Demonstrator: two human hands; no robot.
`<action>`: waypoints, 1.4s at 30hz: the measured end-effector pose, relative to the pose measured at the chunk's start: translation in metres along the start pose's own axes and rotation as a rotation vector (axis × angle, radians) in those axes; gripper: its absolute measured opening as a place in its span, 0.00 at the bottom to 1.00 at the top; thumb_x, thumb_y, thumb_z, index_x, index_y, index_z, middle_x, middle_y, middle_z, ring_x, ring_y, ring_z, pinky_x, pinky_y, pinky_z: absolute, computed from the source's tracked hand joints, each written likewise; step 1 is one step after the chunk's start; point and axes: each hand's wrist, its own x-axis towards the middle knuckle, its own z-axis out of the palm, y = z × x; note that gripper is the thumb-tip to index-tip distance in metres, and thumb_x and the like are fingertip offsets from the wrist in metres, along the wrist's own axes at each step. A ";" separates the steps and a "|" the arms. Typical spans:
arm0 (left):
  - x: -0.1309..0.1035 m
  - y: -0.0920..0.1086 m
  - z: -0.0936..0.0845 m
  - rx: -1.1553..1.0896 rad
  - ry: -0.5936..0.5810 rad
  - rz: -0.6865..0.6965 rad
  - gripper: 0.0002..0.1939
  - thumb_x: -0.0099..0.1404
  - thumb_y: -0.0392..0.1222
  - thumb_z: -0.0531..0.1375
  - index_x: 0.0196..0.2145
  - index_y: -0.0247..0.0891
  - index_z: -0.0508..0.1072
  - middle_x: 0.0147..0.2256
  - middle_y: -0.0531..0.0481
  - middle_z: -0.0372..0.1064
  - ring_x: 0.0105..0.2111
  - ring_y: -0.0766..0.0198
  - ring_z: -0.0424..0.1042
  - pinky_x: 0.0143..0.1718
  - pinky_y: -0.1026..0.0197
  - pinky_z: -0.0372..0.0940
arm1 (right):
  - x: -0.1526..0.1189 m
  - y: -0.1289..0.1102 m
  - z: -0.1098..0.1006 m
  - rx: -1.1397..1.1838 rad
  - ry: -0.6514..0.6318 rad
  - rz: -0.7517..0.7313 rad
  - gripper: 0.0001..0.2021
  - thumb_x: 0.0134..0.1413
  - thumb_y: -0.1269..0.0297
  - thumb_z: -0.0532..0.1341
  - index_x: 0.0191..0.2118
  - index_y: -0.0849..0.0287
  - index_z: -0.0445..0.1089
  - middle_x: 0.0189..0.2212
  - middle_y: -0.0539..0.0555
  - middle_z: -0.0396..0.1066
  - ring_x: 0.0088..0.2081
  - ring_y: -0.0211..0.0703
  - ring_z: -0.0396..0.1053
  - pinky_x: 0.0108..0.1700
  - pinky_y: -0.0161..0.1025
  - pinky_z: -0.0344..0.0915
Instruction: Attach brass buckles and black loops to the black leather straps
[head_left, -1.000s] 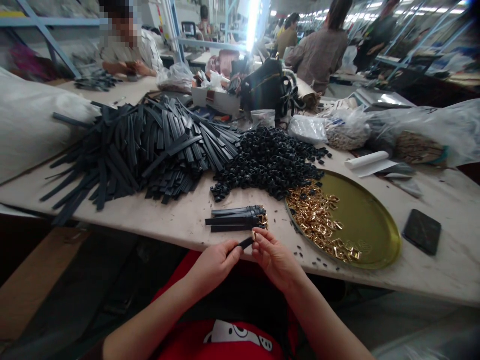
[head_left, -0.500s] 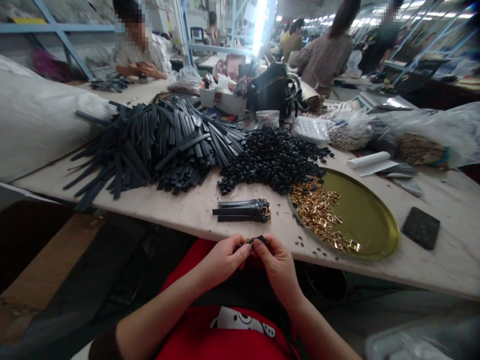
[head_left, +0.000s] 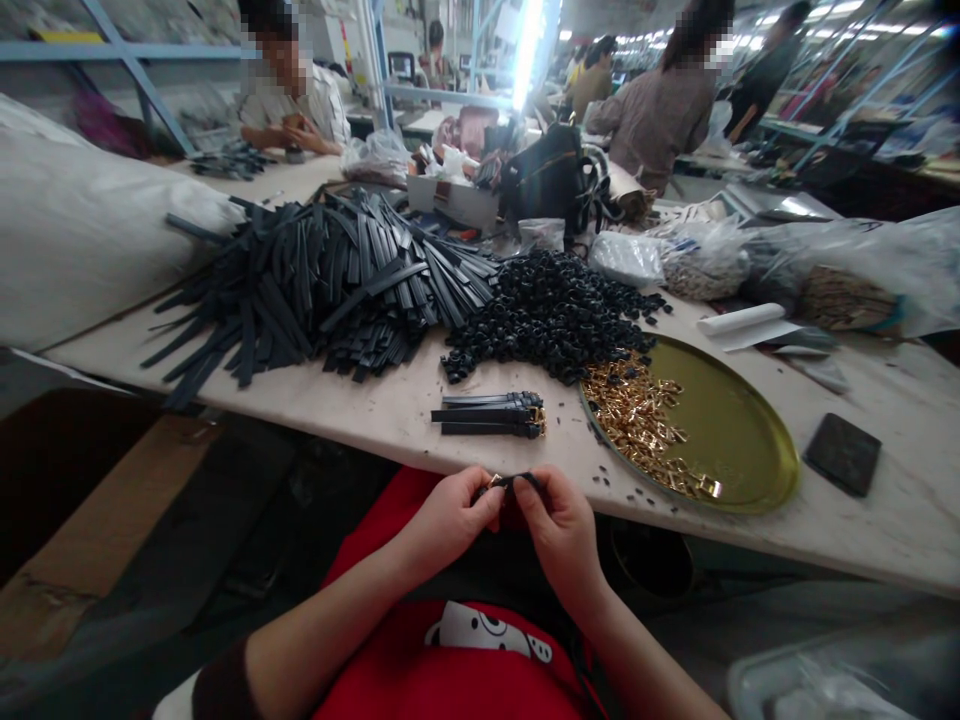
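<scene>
Strap (head_left: 514,481) bridges left hand (head_left: 454,512) and right hand (head_left: 561,518), both pinching it, gold buckle (head_left: 495,480) at the left.

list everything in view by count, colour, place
table: one, pale, middle
loose straps: many, black, table's left
loops: many, black, table's middle
buckled straps: several, black, table's front
tray: one, olive, right of loops
buckles: many, gold, tray's left side
slab: one, dark, right of tray
handbag: one, black, back
box: one, white, back
plastic bags: several, clear, back
sack: one, white, far left
people: several, varied clothing, background
held strap: one, black, front centre
left hand: one, bare, pinching strap
right hand: one, bare, pinching strap
</scene>
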 end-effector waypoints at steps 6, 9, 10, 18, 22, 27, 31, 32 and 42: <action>0.002 -0.001 0.003 -0.057 -0.049 -0.050 0.13 0.60 0.48 0.51 0.26 0.36 0.64 0.21 0.56 0.63 0.19 0.71 0.58 0.20 0.68 0.52 | 0.002 0.011 -0.006 0.253 -0.094 0.212 0.10 0.49 0.56 0.60 0.27 0.58 0.66 0.20 0.47 0.64 0.23 0.35 0.60 0.27 0.33 0.59; 0.005 0.000 0.003 -0.194 -0.143 -0.131 0.12 0.60 0.49 0.51 0.27 0.36 0.62 0.21 0.57 0.62 0.15 0.74 0.53 0.15 0.69 0.49 | 0.011 0.014 -0.006 0.612 -0.147 0.477 0.12 0.45 0.56 0.63 0.26 0.60 0.65 0.19 0.45 0.63 0.20 0.30 0.58 0.24 0.30 0.58; 0.006 0.000 0.003 -0.220 -0.150 -0.145 0.12 0.59 0.48 0.52 0.27 0.36 0.62 0.20 0.57 0.62 0.14 0.75 0.53 0.15 0.70 0.49 | 0.014 0.014 -0.006 0.689 -0.153 0.529 0.13 0.43 0.57 0.65 0.25 0.61 0.65 0.19 0.45 0.64 0.19 0.29 0.58 0.23 0.28 0.58; 0.010 0.001 0.004 -0.256 -0.124 -0.182 0.11 0.59 0.47 0.52 0.27 0.35 0.61 0.19 0.57 0.63 0.14 0.76 0.53 0.15 0.71 0.49 | 0.021 0.014 -0.005 0.827 -0.113 0.617 0.12 0.38 0.61 0.68 0.24 0.62 0.66 0.18 0.45 0.65 0.18 0.26 0.59 0.21 0.25 0.59; 0.010 0.000 0.005 -0.264 -0.124 -0.177 0.11 0.59 0.47 0.52 0.27 0.35 0.62 0.19 0.57 0.63 0.13 0.76 0.53 0.15 0.71 0.48 | 0.021 0.015 -0.005 0.834 -0.109 0.618 0.13 0.37 0.60 0.68 0.23 0.62 0.65 0.17 0.45 0.64 0.18 0.26 0.58 0.21 0.25 0.59; 0.010 -0.002 0.006 -0.253 -0.116 -0.195 0.11 0.59 0.47 0.52 0.27 0.36 0.62 0.19 0.57 0.63 0.13 0.76 0.53 0.15 0.71 0.48 | 0.020 0.016 -0.005 0.781 -0.075 0.543 0.13 0.41 0.58 0.66 0.24 0.61 0.65 0.16 0.44 0.63 0.18 0.27 0.57 0.22 0.25 0.57; 0.009 -0.001 0.007 -0.246 -0.111 -0.217 0.11 0.59 0.47 0.52 0.26 0.36 0.61 0.19 0.57 0.63 0.13 0.76 0.53 0.14 0.71 0.48 | 0.014 0.015 -0.007 0.646 -0.071 0.457 0.12 0.45 0.56 0.63 0.25 0.59 0.64 0.17 0.44 0.62 0.20 0.29 0.57 0.23 0.27 0.56; 0.009 -0.001 0.007 -0.239 -0.110 -0.223 0.11 0.59 0.47 0.52 0.26 0.36 0.60 0.19 0.58 0.63 0.13 0.76 0.52 0.14 0.71 0.47 | 0.012 0.015 -0.008 0.592 -0.070 0.429 0.13 0.47 0.55 0.62 0.26 0.59 0.64 0.17 0.44 0.62 0.20 0.29 0.57 0.24 0.27 0.57; 0.000 0.006 0.005 -0.240 -0.184 -0.228 0.11 0.59 0.46 0.52 0.26 0.36 0.61 0.19 0.57 0.64 0.13 0.76 0.55 0.15 0.71 0.48 | 0.014 0.013 -0.009 0.788 -0.013 0.515 0.13 0.40 0.60 0.67 0.23 0.60 0.63 0.17 0.43 0.61 0.18 0.27 0.55 0.21 0.25 0.57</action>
